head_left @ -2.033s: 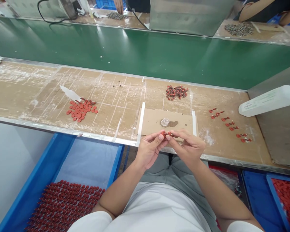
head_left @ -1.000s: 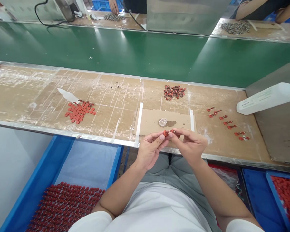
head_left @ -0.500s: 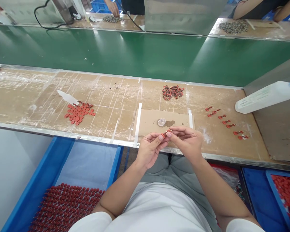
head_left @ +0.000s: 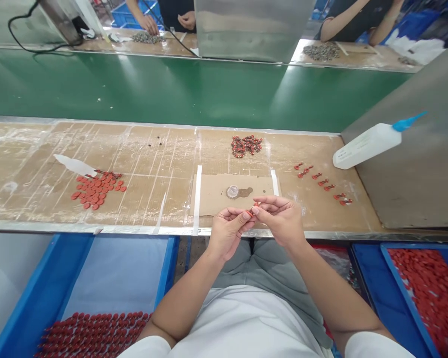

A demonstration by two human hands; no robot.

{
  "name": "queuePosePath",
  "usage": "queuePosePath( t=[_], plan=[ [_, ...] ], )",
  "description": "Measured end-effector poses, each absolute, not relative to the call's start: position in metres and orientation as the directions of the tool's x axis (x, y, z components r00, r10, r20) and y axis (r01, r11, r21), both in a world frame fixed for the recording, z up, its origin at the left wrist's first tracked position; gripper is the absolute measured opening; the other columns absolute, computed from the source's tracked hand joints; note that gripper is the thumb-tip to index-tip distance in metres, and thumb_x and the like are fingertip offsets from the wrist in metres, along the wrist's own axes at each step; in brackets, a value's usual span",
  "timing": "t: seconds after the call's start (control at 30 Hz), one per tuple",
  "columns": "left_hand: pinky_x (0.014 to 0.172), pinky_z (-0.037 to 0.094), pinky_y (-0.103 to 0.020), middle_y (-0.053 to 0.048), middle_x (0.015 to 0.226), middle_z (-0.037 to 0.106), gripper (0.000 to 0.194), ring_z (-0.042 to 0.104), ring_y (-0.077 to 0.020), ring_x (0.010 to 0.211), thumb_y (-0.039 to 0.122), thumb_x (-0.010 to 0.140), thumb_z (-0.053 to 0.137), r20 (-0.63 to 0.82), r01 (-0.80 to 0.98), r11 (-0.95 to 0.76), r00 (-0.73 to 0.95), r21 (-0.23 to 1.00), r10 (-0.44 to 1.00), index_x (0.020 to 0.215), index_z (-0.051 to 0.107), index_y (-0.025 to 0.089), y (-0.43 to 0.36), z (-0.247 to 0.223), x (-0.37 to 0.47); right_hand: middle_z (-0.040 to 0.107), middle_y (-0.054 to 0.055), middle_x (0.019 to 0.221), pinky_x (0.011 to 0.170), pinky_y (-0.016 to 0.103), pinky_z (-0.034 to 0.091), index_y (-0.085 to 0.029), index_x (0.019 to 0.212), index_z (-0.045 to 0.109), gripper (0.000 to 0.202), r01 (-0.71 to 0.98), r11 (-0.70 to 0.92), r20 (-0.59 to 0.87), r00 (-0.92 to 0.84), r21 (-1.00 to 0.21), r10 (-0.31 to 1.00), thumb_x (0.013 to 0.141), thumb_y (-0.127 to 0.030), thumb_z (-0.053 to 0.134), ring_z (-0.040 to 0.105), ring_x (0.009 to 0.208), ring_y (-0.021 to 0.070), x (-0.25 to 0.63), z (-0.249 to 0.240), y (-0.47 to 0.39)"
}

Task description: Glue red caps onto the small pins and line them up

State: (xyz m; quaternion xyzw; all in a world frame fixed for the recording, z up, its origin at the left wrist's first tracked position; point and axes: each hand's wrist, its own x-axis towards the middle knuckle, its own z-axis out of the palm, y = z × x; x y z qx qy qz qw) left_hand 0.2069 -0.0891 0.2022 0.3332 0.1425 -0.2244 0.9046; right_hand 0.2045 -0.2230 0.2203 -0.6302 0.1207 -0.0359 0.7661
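A small red figure with a round base [head_left: 254,208] is held between my two hands over the bench's front edge. My left hand [head_left: 227,231] pinches it near the base, and the fingers of my right hand [head_left: 283,219] close on its upper end. Fingertips cover most of it. Just beyond is a small clear cup [head_left: 232,192] on a taped cardboard sheet [head_left: 211,191], beside a dark wet patch. Several similar red figures [head_left: 323,183] lie to the right. A pile of dark and red small parts [head_left: 247,146] sits farther back.
Red discs [head_left: 93,191] are heaped at left by a white pointed piece of plastic [head_left: 74,164]. A blue-tipped squeeze bottle [head_left: 368,146] leans at right near a metal box [head_left: 406,149]. Blue trays [head_left: 69,278] below hold red pieces. Co-workers' hands [head_left: 148,25] show beyond the green belt [head_left: 153,89].
My view has turned to the right, so the bench things appear farther left. Both hands keep hold of the small red figure, which is tilted slightly differently.
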Motion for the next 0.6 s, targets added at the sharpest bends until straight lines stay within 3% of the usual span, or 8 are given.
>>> queuePosePath(
  t=[0.23, 0.47, 0.6],
  plan=[
    [0.073, 0.056, -0.021, -0.003, 0.078, 0.075, 0.02, 0.072, -0.0126, 0.075, 0.02, 0.065, 0.084, -0.397, 0.539, 0.678, 0.838, 0.5, -0.373, 0.074, 0.067, 0.014, -0.115, 0.204, 0.207, 0.074, 0.003, 0.069, 0.053, 0.023, 0.061, -0.017, 0.088, 0.075, 0.032, -0.038, 0.132, -0.074, 0.957, -0.991, -0.28, 0.063, -0.034, 0.085, 0.07, 0.057, 0.0143, 0.197, 0.222, -0.247],
    [0.078, 0.056, -0.017, -0.003, 0.083, 0.076, 0.015, 0.071, -0.0099, 0.079, 0.018, 0.069, 0.082, -0.373, 0.559, 0.694, 0.826, 0.453, -0.422, 0.079, 0.071, 0.013, -0.124, 0.204, 0.206, 0.076, 0.003, 0.076, 0.062, 0.026, 0.063, -0.02, 0.089, 0.074, 0.027, 0.042, 0.106, 0.008, 0.953, -0.994, -0.303, 0.067, -0.031, 0.084, 0.072, 0.064, 0.0155, 0.19, 0.221, -0.255],
    [0.079, 0.056, -0.019, -0.007, 0.089, 0.076, 0.018, 0.072, -0.0124, 0.083, 0.024, 0.073, 0.08, -0.391, 0.583, 0.681, 0.809, 0.443, -0.438, 0.084, 0.073, 0.012, -0.124, 0.203, 0.205, 0.076, 0.004, 0.078, 0.065, 0.028, 0.064, -0.02, 0.089, 0.074, 0.024, 0.105, 0.006, 0.097, 0.934, -0.994, -0.343, 0.069, -0.031, 0.083, 0.073, 0.067, 0.0164, 0.188, 0.226, -0.257]
  ],
)
